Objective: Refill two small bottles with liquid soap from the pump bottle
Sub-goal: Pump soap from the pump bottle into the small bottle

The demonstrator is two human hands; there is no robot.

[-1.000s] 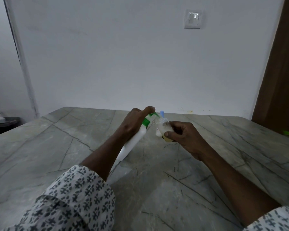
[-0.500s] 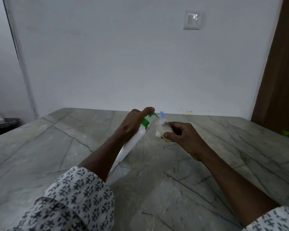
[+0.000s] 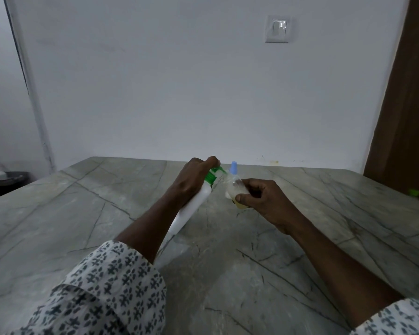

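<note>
Head view: what has the left hand [image 3: 194, 180] got?
– Its fingers are wrapped round the white pump bottle [image 3: 195, 207], which leans with its green pump [image 3: 212, 176] toward 1 o'clock, over the worktop [image 3: 82, 213]. One finger lies across the pump's top.
– And the right hand [image 3: 264, 199]?
– Its fingers and thumb pinch a small clear bottle [image 3: 236, 191] at 3 o'clock of the pump, its top just beside the green spout. Yellowish liquid sits in its bottom.
– Anything else close by?
– A blue cap [image 3: 233, 167] at 12 o'clock of the small bottle, just behind it. Whether it tops a second bottle I cannot tell.
</note>
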